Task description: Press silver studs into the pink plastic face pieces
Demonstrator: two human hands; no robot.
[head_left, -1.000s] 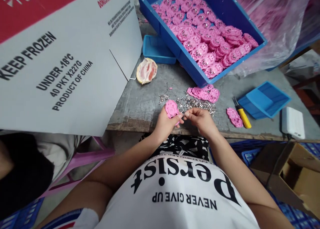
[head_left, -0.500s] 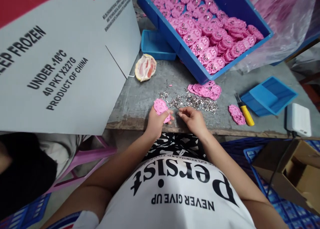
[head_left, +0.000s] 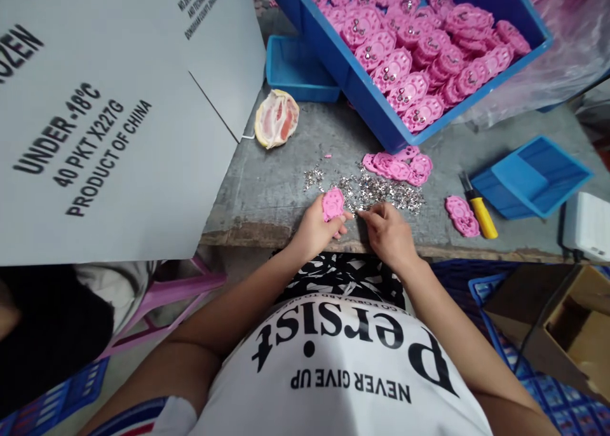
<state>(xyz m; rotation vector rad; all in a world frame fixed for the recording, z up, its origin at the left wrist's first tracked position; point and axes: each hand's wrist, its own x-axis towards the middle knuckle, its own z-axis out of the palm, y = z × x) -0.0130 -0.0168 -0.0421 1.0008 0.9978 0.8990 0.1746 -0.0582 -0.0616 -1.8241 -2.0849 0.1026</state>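
My left hand (head_left: 318, 227) is closed on a pink plastic piece (head_left: 332, 204), held near the table's front edge with the thumb across its lower part. Just to the right, my right hand (head_left: 389, 232) has thumb and forefinger pinched together at the near side of a scatter of small shiny metal parts (head_left: 381, 189). Whatever those fingertips hold is too small to make out. Behind the metal parts lies a small heap of pink plastic pieces (head_left: 398, 167). Another pink piece (head_left: 462, 217) lies to the right beside a screwdriver with a yellow handle (head_left: 484, 217).
A large blue bin (head_left: 355, 83) full of pink pieces stands at the back. Small blue trays (head_left: 302, 93) (head_left: 534, 178) sit left and right. A peeled citrus fruit (head_left: 277, 119), a big printed carton (head_left: 157, 169) and a white device (head_left: 588, 226) are also there. Someone's dark clothing (head_left: 52, 334) shows at left.
Both hands have shifted rightward over the table, and the left hand with the pink piece is closer to the metal parts. The whole view has moved slightly too.
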